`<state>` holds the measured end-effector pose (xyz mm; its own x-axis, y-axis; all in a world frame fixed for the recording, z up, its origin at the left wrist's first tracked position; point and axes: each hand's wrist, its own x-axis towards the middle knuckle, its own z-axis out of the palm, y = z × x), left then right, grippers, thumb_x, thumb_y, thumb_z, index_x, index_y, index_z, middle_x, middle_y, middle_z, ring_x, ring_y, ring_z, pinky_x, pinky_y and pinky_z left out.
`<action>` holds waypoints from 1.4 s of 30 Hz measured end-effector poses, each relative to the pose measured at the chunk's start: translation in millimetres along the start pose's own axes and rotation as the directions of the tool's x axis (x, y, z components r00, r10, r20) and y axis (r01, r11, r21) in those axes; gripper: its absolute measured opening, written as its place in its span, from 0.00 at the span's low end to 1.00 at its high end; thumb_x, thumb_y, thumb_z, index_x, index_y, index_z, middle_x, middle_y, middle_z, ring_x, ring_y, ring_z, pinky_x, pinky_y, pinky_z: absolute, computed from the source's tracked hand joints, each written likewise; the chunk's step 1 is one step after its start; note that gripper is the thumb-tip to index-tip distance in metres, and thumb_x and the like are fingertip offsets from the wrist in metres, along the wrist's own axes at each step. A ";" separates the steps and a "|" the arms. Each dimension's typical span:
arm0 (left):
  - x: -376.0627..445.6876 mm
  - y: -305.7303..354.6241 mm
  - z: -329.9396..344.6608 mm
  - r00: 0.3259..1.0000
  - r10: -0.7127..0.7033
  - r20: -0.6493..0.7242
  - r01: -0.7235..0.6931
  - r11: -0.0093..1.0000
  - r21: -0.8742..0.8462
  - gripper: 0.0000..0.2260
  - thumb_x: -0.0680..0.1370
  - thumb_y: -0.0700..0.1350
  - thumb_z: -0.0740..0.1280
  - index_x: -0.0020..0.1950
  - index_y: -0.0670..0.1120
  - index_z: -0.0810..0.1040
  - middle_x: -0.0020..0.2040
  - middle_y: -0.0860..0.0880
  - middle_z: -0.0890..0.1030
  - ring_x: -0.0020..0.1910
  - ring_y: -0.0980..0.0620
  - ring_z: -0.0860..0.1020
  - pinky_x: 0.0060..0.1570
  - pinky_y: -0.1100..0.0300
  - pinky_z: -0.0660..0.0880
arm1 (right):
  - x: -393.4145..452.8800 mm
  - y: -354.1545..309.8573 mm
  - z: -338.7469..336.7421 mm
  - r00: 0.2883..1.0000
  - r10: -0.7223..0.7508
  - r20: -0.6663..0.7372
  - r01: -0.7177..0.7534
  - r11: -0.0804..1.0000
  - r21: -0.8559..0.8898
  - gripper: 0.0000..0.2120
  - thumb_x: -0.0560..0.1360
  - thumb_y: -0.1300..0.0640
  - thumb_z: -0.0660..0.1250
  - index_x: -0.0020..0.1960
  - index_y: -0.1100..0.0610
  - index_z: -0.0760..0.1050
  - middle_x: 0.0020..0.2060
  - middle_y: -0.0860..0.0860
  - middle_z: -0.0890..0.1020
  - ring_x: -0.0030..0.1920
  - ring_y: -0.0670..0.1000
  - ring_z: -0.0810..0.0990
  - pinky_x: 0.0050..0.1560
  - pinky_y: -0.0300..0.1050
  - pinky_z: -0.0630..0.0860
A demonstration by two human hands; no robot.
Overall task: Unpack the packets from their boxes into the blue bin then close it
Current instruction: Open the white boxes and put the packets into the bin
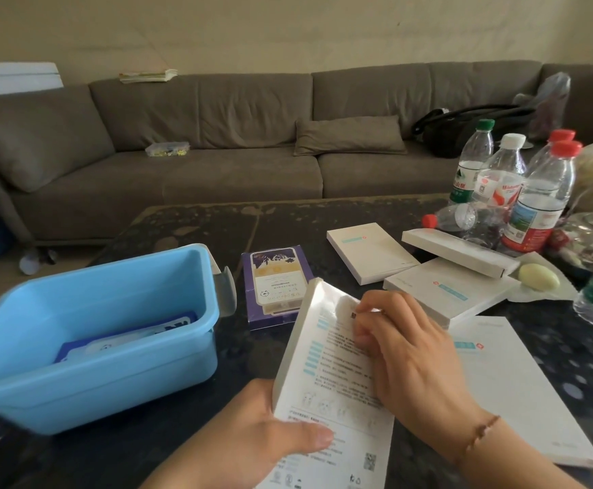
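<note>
I saw the white box (330,375) held up over the near edge of the dark speckled table (189,220), printed back facing the camera, just right of the blue bin (90,333). The bin stood open on the table's left side with a few packets (125,342) lying flat on its bottom. My left hand (252,439) gripped the box's lower left edge, thumb laid across the print; my right hand (404,351) curled over the top right part, fingertips pinching at the flap end. Beyond the box lay a purple box (275,285), then three more white boxes (369,250), one propped across another, and a flat white one (521,390) under my right wrist. Water bottles (521,185) clustered at the table's far right beside a pale oval lump (538,276) on a wrapper. Behind the table ran a long grey-brown sofa (217,142) with a cushion (348,135) and a black bag (464,125)
</note>
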<state>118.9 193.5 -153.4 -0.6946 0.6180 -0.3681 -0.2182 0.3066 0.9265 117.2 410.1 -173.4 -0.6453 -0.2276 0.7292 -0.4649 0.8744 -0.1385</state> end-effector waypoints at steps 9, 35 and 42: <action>-8.5 -0.5 -9.8 0.997 -0.067 -0.044 0.066 0.998 -0.024 0.11 0.75 0.38 0.73 0.52 0.53 0.84 0.52 0.51 0.87 0.53 0.49 0.85 0.38 0.64 0.78 | 15.4 3.3 -19.2 0.850 0.506 0.143 -0.524 0.792 0.313 0.11 0.82 0.61 0.54 0.45 0.51 0.72 0.40 0.41 0.79 0.41 0.44 0.77 0.36 0.38 0.75; -28.3 -12.6 -44.7 0.991 -0.107 -0.077 0.116 0.987 0.110 0.14 0.68 0.56 0.75 0.52 0.57 0.83 0.54 0.47 0.86 0.52 0.43 0.85 0.23 0.65 0.62 | -4.7 -3.2 -18.3 0.568 0.325 0.756 -0.780 0.505 0.370 0.19 0.68 0.44 0.74 0.57 0.44 0.77 0.48 0.45 0.86 0.47 0.44 0.85 0.49 0.45 0.83; -26.4 -20.8 -55.5 0.994 -0.106 -0.022 0.106 0.994 0.010 0.10 0.71 0.43 0.74 0.53 0.47 0.85 0.57 0.41 0.84 0.56 0.41 0.83 0.53 0.49 0.81 | -5.2 3.7 -25.0 0.498 0.171 0.850 -0.866 0.156 0.476 0.14 0.71 0.56 0.72 0.56 0.57 0.80 0.49 0.56 0.87 0.50 0.55 0.86 0.40 0.44 0.82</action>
<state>103.7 130.6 -158.6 -0.6827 0.5657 -0.4626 -0.2842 0.3776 0.8813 134.0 425.3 -160.9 -0.9161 -0.3284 -0.2302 0.1976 0.1300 -0.9716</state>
